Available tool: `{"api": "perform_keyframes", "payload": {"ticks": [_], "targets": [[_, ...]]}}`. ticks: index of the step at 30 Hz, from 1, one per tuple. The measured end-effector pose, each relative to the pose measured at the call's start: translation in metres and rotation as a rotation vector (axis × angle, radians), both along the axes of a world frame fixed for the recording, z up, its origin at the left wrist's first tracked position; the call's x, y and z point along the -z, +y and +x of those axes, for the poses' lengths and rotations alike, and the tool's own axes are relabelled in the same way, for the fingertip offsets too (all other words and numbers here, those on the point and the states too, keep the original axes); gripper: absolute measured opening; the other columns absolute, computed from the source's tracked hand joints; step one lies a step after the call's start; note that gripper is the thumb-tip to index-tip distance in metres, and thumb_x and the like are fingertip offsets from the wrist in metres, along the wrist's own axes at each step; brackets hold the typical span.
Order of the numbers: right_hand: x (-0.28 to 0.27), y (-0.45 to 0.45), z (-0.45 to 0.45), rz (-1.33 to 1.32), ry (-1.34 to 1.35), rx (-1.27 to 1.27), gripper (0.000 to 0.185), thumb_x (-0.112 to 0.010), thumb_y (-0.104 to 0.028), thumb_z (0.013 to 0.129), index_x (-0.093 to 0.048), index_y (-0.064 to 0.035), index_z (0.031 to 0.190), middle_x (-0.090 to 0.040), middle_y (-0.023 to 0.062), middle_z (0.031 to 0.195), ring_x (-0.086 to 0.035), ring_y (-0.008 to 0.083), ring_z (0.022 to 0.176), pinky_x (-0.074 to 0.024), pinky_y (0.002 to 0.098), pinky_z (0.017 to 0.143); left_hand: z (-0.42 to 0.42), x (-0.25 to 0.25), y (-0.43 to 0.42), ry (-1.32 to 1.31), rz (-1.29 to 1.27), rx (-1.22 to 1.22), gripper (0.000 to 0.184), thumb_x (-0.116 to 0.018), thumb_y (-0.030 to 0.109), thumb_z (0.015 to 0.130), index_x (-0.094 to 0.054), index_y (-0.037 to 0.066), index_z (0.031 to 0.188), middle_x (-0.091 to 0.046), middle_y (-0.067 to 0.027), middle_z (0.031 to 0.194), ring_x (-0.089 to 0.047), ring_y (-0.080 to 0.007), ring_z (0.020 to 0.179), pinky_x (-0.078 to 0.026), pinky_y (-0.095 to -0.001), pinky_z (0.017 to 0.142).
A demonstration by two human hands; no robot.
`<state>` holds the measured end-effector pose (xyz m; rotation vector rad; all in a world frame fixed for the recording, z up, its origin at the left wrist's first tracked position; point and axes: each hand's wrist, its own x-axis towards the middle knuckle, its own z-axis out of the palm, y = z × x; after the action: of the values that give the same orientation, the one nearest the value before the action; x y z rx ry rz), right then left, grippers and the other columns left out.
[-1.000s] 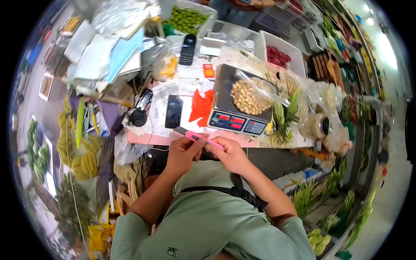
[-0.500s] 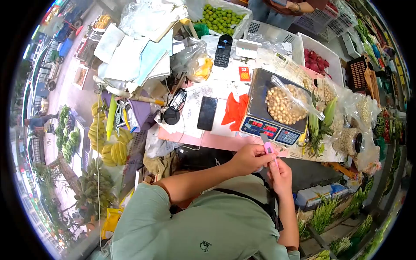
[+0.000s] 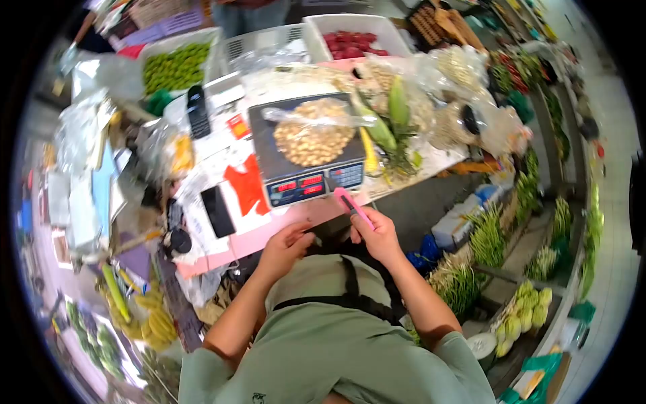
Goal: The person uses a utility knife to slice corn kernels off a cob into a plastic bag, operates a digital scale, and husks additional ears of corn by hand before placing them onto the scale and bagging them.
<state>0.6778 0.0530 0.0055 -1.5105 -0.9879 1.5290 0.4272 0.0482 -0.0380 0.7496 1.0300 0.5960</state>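
A pink box cutter [image 3: 351,203] sticks up from my right hand [image 3: 378,237], its fingers wrapped round the lower end of the handle and the grey blade pointing at the scale. My left hand [image 3: 288,248] hovers beside the table's front edge, fingers loosely bent and apart, holding nothing. Just beyond both hands stands a digital scale [image 3: 261,145] with lit red displays. On its platform rests a clear plastic bag of small round tan produce [image 3: 313,138]. Left of the scale are a red plastic bag [image 3: 246,187] and a black phone [image 3: 217,211].
Corn ears [image 3: 398,104] lie right of the scale, near a filled plastic jar [image 3: 452,124]. Behind are crates of green fruit [image 3: 176,67] and dark red fruit [image 3: 353,44]. A card terminal [image 3: 197,111] sits at back left. Leafy vegetables [image 3: 488,236] stand lower right. A person stands behind the table.
My hands have come apart. The box cutter, earlier between both hands, is now in the right hand alone. The left hand has moved away leftward. The camera view has turned to the right.
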Motion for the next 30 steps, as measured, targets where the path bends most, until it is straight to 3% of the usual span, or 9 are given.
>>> {"api": "perform_keyframes", "payload": {"ticks": [3,5,8,13,16,21,23,24,30], "targets": [[0.011,-0.003,0.028,0.168,0.020,0.244,0.018,-0.056,-0.012,0.104,-0.058,-0.0010,0.117,-0.061,0.0040,0.070,-0.058,0.0099,0.060,-0.0467,0.0250,0.058,-0.003,0.032,-0.010,0.073,-0.067,0.008,0.035,-0.067,0.023,0.099,-0.064,0.005,0.129,-0.064,0.0003,0.088,-0.056,-0.0067,0.072,-0.047,-0.0223,0.064],[0.033,-0.009,0.065,0.122,0.002,0.302,0.017,-0.061,-0.015,0.100,-0.060,-0.0051,0.114,-0.063,0.0054,0.086,-0.057,0.0105,0.067,-0.0473,0.0258,0.064,0.001,0.040,-0.012,0.113,-0.125,0.020,0.035,-0.068,0.025,0.099,-0.065,0.006,0.127,-0.063,0.0008,0.086,-0.055,-0.0066,0.071,-0.047,-0.0222,0.064],[0.081,-0.002,0.106,0.121,-0.522,0.229,0.021,-0.067,-0.022,0.095,-0.058,-0.0028,0.097,-0.057,0.0061,0.078,-0.048,0.0166,0.063,-0.0443,0.0337,0.063,0.005,0.036,-0.006,0.244,-0.124,0.002,0.033,-0.069,0.027,0.098,-0.066,0.003,0.122,-0.062,0.0015,0.085,-0.056,-0.0066,0.070,-0.048,-0.0223,0.063],[0.110,0.047,0.125,0.131,-0.428,0.273,0.036,-0.069,-0.027,0.095,-0.056,-0.0014,0.074,-0.054,0.0003,0.063,-0.046,0.0111,0.060,-0.0401,0.0316,0.058,0.019,0.036,0.000,0.321,-0.081,-0.136,0.028,-0.064,0.030,0.101,-0.071,0.004,0.110,-0.067,0.0007,0.084,-0.058,-0.0065,0.067,-0.047,-0.0216,0.061],[0.137,0.073,0.134,0.135,-0.481,0.236,0.036,-0.066,-0.035,0.096,-0.065,-0.0001,0.088,-0.058,0.0140,0.066,-0.054,0.0214,0.061,-0.0448,0.0384,0.061,0.038,0.022,0.005,0.329,-0.055,-0.217,0.028,-0.062,0.030,0.102,-0.072,0.003,0.102,-0.066,0.0008,0.079,-0.056,-0.0067,0.062,-0.047,-0.0219,0.058],[0.155,0.096,0.149,0.044,-0.502,0.159,0.034,-0.069,-0.036,0.092,-0.067,-0.0013,0.091,-0.063,0.0175,0.073,-0.060,0.0307,0.066,-0.0482,0.0420,0.067,0.072,0.006,-0.005,0.357,-0.067,-0.279,0.025,-0.064,0.027,0.102,-0.071,0.003,0.095,-0.065,0.0006,0.077,-0.057,-0.0071,0.064,-0.046,-0.0234,0.060],[0.169,0.101,0.147,0.348,-0.668,0.234,0.033,-0.073,-0.031,0.090,-0.070,-0.0010,0.103,-0.068,0.0170,0.080,-0.066,0.0316,0.075,-0.0506,0.0410,0.072,0.081,0.003,-0.008,0.367,-0.060,-0.311,0.026,-0.063,0.027,0.102,-0.071,0.003,0.095,-0.065,0.0003,0.077,-0.057,-0.0074,0.065,-0.047,-0.0236,0.060],[0.173,0.107,0.149,0.338,-0.688,0.214,0.039,-0.075,-0.032,0.087,-0.070,-0.0031,0.112,-0.070,0.0197,0.093,-0.067,0.0383,0.086,-0.0520,0.0443,0.078,0.087,-0.001,-0.009,0.375,-0.072,-0.340,0.026,-0.063,0.026,0.102,-0.071,0.002,0.096,-0.065,0.0000,0.078,-0.057,-0.0075,0.065,-0.047,-0.0234,0.061],[0.203,0.140,0.143,0.121,-0.599,0.126,0.046,-0.078,-0.037,0.083,-0.067,-0.0030,0.112,-0.071,0.0198,0.104,-0.067,0.0403,0.096,-0.0519,0.0453,0.084,0.103,-0.010,-0.013,0.405,-0.086,-0.379,0.024,-0.064,0.025,0.101,-0.071,0.002,0.105,-0.065,-0.0004,0.079,-0.058,-0.0078,0.067,-0.047,-0.0231,0.062]]}}
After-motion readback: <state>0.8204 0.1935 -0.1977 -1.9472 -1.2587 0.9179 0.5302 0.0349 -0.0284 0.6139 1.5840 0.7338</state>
